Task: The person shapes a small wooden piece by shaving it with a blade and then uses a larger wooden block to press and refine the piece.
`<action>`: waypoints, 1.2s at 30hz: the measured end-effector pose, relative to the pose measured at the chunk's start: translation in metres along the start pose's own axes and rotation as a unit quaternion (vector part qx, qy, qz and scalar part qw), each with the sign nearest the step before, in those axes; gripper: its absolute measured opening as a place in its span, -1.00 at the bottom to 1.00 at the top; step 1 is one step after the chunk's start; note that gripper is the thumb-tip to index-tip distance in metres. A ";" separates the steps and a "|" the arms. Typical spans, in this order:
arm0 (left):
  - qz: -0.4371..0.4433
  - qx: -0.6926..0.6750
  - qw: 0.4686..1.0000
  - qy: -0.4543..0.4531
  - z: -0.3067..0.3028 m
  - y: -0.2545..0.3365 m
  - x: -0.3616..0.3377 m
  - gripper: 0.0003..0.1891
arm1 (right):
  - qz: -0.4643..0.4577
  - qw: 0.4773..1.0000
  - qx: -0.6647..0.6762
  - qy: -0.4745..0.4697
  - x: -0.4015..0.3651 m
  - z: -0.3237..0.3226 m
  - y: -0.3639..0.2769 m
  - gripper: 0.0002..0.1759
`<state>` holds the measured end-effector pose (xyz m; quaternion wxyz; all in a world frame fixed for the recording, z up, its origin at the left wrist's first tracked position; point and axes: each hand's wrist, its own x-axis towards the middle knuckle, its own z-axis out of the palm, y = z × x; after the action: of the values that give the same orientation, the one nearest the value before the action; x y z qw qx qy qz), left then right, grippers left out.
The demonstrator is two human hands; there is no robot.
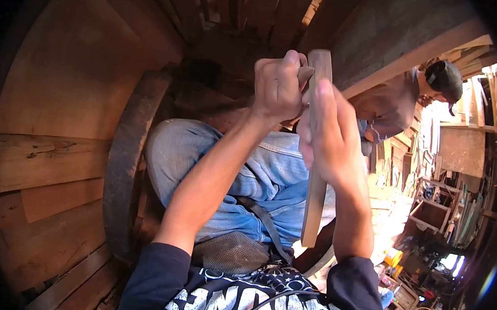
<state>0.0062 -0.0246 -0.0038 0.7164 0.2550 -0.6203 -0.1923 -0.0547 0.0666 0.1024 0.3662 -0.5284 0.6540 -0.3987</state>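
Note:
A long, narrow wooden strip [315, 208] stands nearly upright in front of me, its lower end over my lap. My right hand [337, 132] is closed around its upper half, the thumb along one side. Left of the strip's top, my left hand [278, 88] is closed in a fist. Out of that fist, toward the strip, pokes a small grey-brown piece with a pointed end [305, 74]; the rest of it is hidden by the fingers, so its kind does not show. It appears to touch the strip's edge.
A curved dark wooden piece [129, 164] stands at my left knee, beside wooden boards [46, 158]. A thick beam [405, 51] crosses the upper right. Another person in a dark cap [445, 79] bends at the right. Behind are a wooden frame [435, 205] and workshop clutter.

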 end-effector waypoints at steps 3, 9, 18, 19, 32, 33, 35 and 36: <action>-0.084 -0.025 0.995 -0.037 -0.004 0.006 0.005 -0.70 | 0.138 0.984 0.107 -0.025 -0.017 0.000 -0.005 -0.59; -0.054 -0.034 0.996 -0.055 -0.007 -0.005 -0.003 -0.85 | 0.139 0.979 0.137 -0.053 -0.002 -0.002 -0.007 -0.55; -0.012 0.008 1.000 0.005 -0.001 0.003 0.001 -0.73 | 0.132 0.989 0.055 -0.047 -0.010 -0.008 -0.015 -0.59; -0.043 0.010 0.999 -0.029 -0.002 0.004 0.002 -0.71 | 0.142 0.989 0.019 -0.047 -0.011 -0.007 -0.017 -0.59; 0.040 0.073 0.997 0.006 0.004 0.003 -0.002 -0.61 | 0.061 0.995 -0.071 -0.019 0.007 -0.008 -0.001 -0.55; -0.013 0.025 0.999 -0.031 -0.002 0.000 -0.001 -0.64 | 0.010 0.996 -0.088 -0.008 0.011 -0.007 0.003 -0.54; -0.010 0.011 1.000 -0.022 -0.003 -0.001 0.000 -0.67 | 0.017 0.998 -0.061 -0.008 -0.003 -0.004 0.002 -0.55; -0.018 -0.004 1.000 -0.020 -0.004 0.000 0.002 -0.70 | 0.034 0.999 -0.033 -0.010 -0.008 -0.001 0.003 -0.55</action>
<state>0.0106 -0.0252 -0.0030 0.7014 0.2596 -0.6289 -0.2122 -0.0556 0.0754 0.1007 0.3687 -0.5211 0.6808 -0.3591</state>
